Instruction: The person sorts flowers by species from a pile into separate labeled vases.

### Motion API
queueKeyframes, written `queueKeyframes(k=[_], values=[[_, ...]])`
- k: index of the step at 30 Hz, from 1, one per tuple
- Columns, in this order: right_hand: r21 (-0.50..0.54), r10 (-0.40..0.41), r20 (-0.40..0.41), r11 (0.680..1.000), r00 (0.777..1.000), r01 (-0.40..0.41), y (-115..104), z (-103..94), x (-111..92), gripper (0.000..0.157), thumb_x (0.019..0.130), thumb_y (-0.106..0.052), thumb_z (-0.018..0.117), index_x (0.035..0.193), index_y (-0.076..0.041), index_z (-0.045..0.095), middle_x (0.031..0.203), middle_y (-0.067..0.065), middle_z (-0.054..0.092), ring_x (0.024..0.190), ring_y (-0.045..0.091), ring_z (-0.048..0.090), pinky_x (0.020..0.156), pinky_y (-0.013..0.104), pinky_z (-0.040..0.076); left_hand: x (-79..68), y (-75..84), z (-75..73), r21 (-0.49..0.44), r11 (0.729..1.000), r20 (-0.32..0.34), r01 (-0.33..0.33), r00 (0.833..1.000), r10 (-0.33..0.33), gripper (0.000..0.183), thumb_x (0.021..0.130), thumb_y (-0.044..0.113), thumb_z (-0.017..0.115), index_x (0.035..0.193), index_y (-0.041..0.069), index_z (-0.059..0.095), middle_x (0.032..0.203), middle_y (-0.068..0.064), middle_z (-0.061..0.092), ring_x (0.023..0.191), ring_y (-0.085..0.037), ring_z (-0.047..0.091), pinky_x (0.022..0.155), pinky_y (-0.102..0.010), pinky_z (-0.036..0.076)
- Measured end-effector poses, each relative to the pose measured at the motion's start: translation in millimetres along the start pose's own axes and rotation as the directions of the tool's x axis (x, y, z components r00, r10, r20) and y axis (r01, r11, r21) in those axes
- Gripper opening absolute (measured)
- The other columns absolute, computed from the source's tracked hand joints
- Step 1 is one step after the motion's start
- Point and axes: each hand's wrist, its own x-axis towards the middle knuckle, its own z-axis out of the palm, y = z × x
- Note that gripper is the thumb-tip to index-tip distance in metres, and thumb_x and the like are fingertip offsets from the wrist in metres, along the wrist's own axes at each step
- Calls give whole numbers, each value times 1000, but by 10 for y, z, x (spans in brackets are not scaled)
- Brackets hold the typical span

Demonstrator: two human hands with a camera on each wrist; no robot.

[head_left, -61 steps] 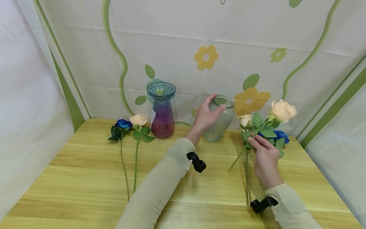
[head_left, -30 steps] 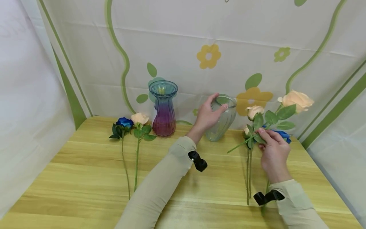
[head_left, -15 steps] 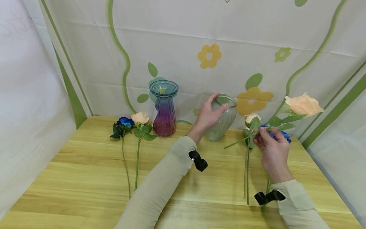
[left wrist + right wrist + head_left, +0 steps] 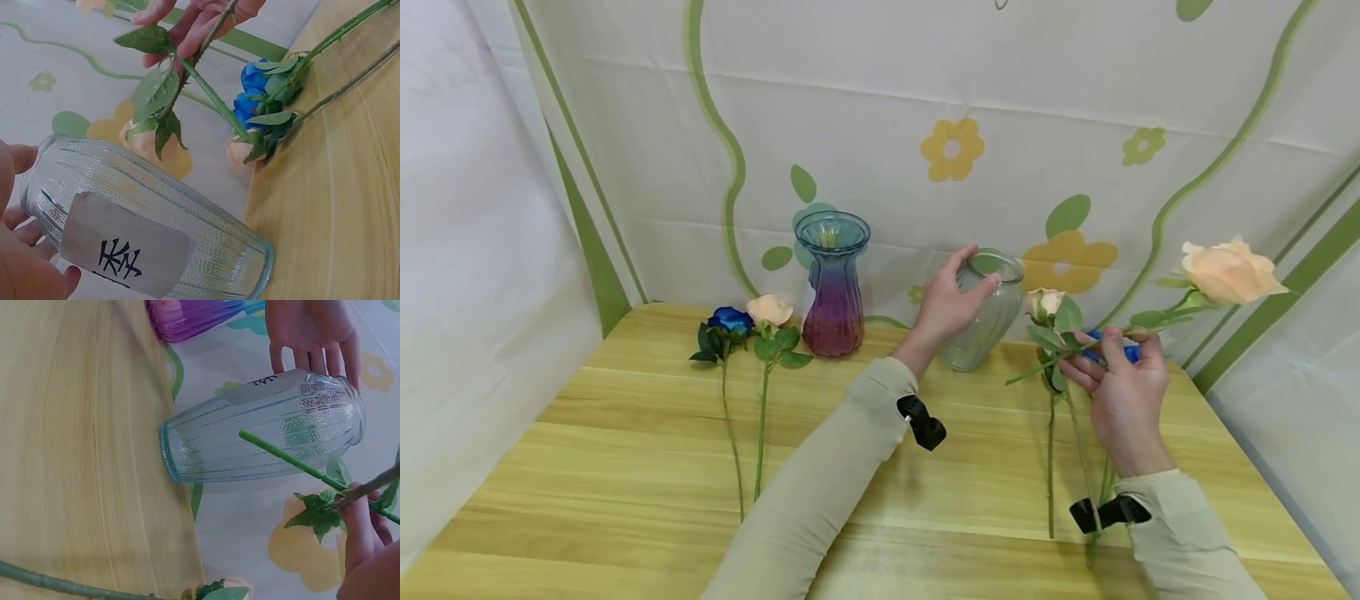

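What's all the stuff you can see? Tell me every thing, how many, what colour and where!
table: one, yellow-brown, underneath
cloth backdrop: panel count unclear, white with green and yellow patterns, behind
coloured vase: one, blue fading to purple-pink, back of table, left of centre
clear vase: one, colourless, right of that
label: one, white with black writing, on the clear vase
left blue rose: one, blue, table's left side
left peach rose: one, peach, beside it
large peach rose: one, peach, raised, right
smaller peach rose: one, peach, raised, right
lower peach rose: one, peach, table's right side
blue blooms: count unclear, blue, beside it
wrist cameras: two, black, on wrists
sleeves: two, beige, on forearms
left hand: one, bare, holding the clear vase's neck
right hand: one, bare, holding the large peach rose
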Motion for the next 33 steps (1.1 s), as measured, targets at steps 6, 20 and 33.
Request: queueKeyframes(k=[6, 20, 33], values=[[-41, 29, 43, 999, 999, -28, 13, -33, -5, 37, 100, -30, 65, 119, -7, 43, 127, 16, 60, 102, 28, 81, 77, 44, 65, 4, -6, 8, 5, 1000, -3, -3, 1000, 3, 66, 102, 40, 70, 162, 31, 44, 169, 3, 44, 159, -24, 39, 129, -47, 34], [-109, 122, 107, 988, 987, -111, 70, -75, -36, 36, 102, -28, 65, 117, -6, 41, 117, 7, 70, 103, 21, 81, 83, 39, 65, 12, -16, 10, 10, 1000, -5, -12, 1000, 12, 66, 103, 40, 70, 162, 30, 44, 169, 3, 45, 158, -24, 39, 128, -47, 36], [-158, 135, 88, 980, 987, -120, 96, -40, -52, 22, 105, -26, 63, 112, -10, 50, 133, 3, 62, 98, 13, 73, 83, 36, 66, 22, -6, -8, 29, 1000, -9, -12, 1000, 12, 65, 103, 41, 70, 161, 29, 45, 168, 4, 46, 158, -24, 40, 128, -49, 35]])
